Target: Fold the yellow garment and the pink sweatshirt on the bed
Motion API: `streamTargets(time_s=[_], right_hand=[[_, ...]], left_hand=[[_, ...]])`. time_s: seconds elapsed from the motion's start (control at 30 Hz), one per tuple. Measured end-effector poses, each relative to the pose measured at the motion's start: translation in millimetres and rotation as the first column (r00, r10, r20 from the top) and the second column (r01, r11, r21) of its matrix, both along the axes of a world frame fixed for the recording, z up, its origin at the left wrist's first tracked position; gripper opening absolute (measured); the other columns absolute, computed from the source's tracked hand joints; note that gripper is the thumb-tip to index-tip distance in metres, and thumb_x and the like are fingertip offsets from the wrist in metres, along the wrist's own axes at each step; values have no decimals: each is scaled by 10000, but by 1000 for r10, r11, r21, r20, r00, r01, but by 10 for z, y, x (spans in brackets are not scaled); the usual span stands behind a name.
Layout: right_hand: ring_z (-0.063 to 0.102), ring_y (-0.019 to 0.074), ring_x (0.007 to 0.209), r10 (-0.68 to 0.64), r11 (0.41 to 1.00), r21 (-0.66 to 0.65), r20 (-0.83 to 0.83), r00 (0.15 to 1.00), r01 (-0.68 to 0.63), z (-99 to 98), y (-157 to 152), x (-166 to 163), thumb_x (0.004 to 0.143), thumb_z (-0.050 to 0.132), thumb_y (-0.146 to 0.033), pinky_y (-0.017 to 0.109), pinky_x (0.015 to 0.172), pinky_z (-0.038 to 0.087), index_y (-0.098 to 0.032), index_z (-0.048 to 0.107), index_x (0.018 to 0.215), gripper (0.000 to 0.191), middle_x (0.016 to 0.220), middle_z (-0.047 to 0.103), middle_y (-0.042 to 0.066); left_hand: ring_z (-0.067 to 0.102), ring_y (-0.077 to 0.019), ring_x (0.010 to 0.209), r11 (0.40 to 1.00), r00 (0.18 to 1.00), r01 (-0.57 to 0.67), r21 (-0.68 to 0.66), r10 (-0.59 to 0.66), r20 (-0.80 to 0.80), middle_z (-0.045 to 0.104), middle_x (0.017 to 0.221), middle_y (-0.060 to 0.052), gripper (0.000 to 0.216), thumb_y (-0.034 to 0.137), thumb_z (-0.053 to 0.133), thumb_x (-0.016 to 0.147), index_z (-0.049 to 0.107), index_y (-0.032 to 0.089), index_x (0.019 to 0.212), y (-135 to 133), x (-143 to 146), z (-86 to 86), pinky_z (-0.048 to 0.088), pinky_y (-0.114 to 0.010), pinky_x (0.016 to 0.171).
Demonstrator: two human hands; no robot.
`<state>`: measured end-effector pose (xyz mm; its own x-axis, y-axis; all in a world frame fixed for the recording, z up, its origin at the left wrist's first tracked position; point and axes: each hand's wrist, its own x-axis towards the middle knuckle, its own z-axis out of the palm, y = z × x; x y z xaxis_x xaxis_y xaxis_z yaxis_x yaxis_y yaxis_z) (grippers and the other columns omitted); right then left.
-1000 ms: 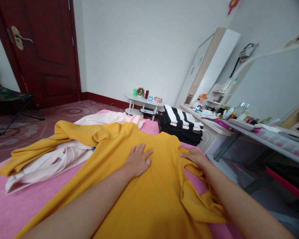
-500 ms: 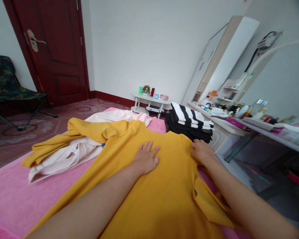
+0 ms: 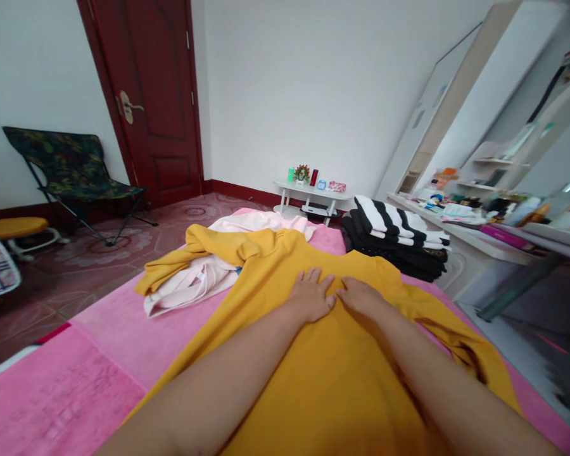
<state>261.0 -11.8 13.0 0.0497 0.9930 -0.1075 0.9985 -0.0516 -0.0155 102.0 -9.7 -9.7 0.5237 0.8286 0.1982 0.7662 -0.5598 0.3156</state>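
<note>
A mustard-yellow garment [image 3: 342,380] lies spread over a pink blanket [image 3: 90,380] in front of me. My left hand [image 3: 311,294] rests flat on its upper chest area, fingers stretched out. My right hand [image 3: 361,296] lies flat right beside it, the two hands almost touching. Neither hand holds anything. One yellow sleeve [image 3: 171,269] trails off to the left over a pale pink garment [image 3: 194,288]; the other sleeve [image 3: 460,332] lies out to the right.
A folded stack of black and black-and-white striped clothes [image 3: 399,244] sits at the far right of the blanket. Beyond are a small white table [image 3: 311,193], a cluttered desk [image 3: 494,231], a folding chair [image 3: 71,174] and a dark red door [image 3: 152,95].
My right hand slid left from the garment's right shoulder edge to lie beside my left hand at the centre. The right sleeve now lies spread out. My view has turned left.
</note>
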Motion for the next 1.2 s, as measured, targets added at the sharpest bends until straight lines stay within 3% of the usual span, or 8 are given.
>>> streamTargets(time_s=[0.13,0.27,0.37,0.47,0.57,0.77,1.07,1.2], right_hand=[[203,263,1390,-77,974,215,22,997,71,-206,-156,-175,941,198,-377,521,1067,243,-125,295,1436,564,1517,220,122],[214,256,1386,-55,968,245,18,998,49,-324,-226,-170,938,206,-411,503,1073,235,-131,311,1430,576,1513,240,109],[251,268,1369,-50,960,276,15,999,44,-302,-220,-157,937,217,-421,492,1067,246,-125,340,1415,575,1495,283,123],[278,275,1353,-56,952,302,7,998,51,-284,-217,-170,936,236,-419,474,1054,267,-124,375,1392,560,1476,319,135],[299,277,1336,-54,945,322,3,999,50,-286,-218,-189,934,260,-410,462,1044,275,-118,399,1373,546,1458,349,141],[315,273,1318,-57,935,350,1,998,53,-273,-230,-215,932,283,-386,443,1028,279,-111,412,1360,525,1436,382,141],[302,277,1326,-54,937,345,-25,998,59,-253,-243,-226,928,298,-378,449,1041,252,-107,410,1357,520,1442,371,144],[290,282,1333,-59,938,341,-35,998,67,-275,-236,-220,928,294,-379,466,1048,238,-113,408,1362,522,1450,360,143]], left_hand=[[198,-257,1390,1000,1000,2,-25,-2,10,229,1518,-111,651,516,272,889,249,183,1448,-16,-25,-1,145,-444,1131],[184,-274,1395,994,996,81,-79,-84,-39,188,1525,-141,726,564,275,886,217,126,1461,32,-109,103,169,-429,1126],[443,-212,1257,981,976,157,-118,-173,-134,462,1399,-61,661,552,498,806,445,196,1360,196,-306,357,346,-267,1028],[605,-160,1007,1000,987,-6,-27,1,-162,674,1091,20,316,374,521,818,667,255,1072,446,-655,685,436,-212,882],[504,-251,1161,953,954,-269,143,284,-96,594,1217,-85,356,300,419,868,613,192,1146,717,-1092,890,382,-344,977],[548,-275,1092,828,835,-533,174,548,-51,622,1141,-112,494,387,554,801,496,200,1254,1094,-1679,681,436,-370,895],[564,-243,1054,812,851,-465,354,520,-75,607,1140,-61,335,195,437,843,626,279,1107,1279,-1785,715,437,-331,857],[562,-290,1046,861,846,-434,266,491,-209,634,1048,-114,216,199,511,822,703,203,920,1372,-1696,709,410,-371,865]])
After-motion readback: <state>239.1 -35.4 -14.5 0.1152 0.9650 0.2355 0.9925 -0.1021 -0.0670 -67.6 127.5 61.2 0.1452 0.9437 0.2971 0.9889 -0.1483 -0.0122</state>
